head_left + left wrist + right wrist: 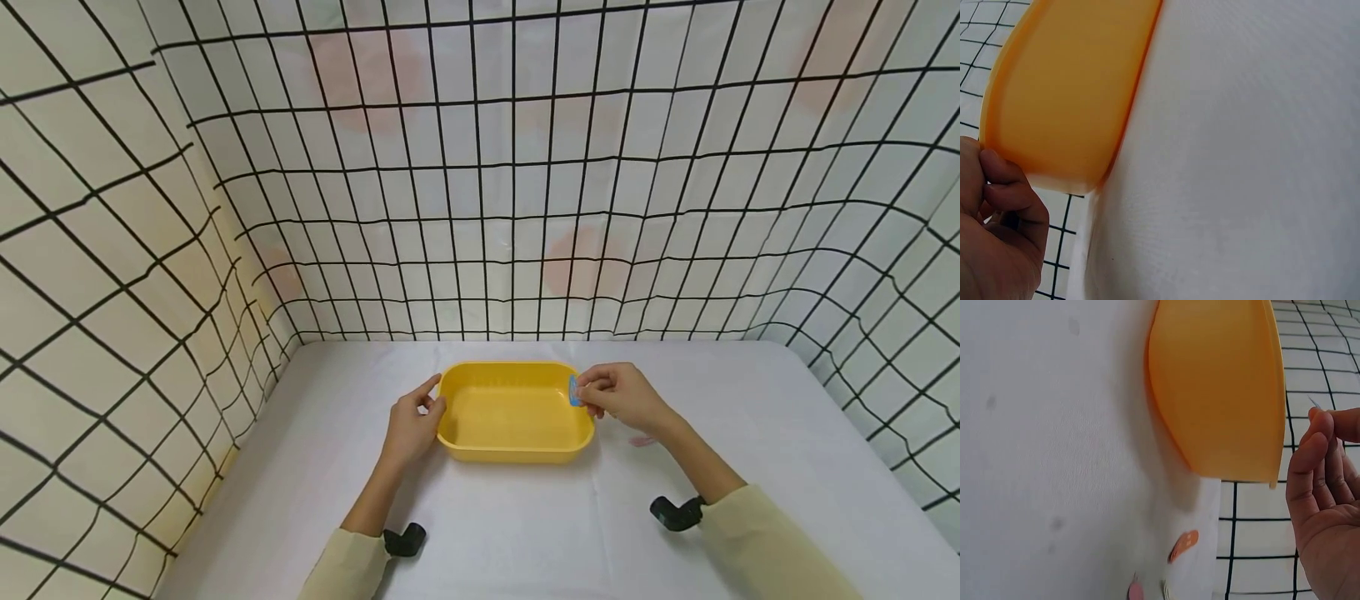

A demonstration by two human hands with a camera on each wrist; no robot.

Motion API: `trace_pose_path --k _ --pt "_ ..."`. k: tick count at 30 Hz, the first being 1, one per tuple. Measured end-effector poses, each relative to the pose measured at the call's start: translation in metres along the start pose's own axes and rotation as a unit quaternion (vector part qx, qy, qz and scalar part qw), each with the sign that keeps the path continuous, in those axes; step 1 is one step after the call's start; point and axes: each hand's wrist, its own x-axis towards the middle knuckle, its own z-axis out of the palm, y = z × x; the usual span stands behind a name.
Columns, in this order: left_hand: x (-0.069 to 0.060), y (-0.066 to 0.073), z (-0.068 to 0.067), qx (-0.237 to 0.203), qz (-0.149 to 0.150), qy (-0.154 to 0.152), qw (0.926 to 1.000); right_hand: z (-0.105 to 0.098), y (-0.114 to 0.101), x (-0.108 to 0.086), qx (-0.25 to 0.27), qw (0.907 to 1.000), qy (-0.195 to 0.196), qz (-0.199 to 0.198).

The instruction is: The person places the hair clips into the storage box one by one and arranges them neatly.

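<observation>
A yellow plastic tray (517, 456) with raised walls sits on the white tabletop. My left hand (412, 427) grips its left rim between thumb and fingers; in the left wrist view the hand (1007, 225) has curled fingers at the tray's edge (1066, 100). Above the right end of the tray, my right hand (626, 398) pinches a small flat blue piece (574, 392), whose exact kind I cannot tell. The right wrist view shows this hand (1329, 481) beside the tray wall (1222, 394), with only a thin edge of the piece (1315, 402) visible.
On the cloth right of the tray lie a small orange flat piece (1184, 545), a pink piece (1135, 590) and a pale piece (1167, 590), partly cut off. Black wire grid (513, 217) walls stand behind and on both sides of the white table (517, 533).
</observation>
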Motion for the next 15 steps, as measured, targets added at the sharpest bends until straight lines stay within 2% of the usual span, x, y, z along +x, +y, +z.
trace_pose_path --k 3,15 --pt "0.0 0.001 0.001 0.001 -0.004 0.0 1.0 0.008 -0.004 0.004 0.012 0.9999 -0.007 -0.007" --pt "-0.002 0.003 0.001 0.007 -0.013 0.006 0.9999 0.043 -0.019 0.021 0.027 0.9995 -0.002 0.015"
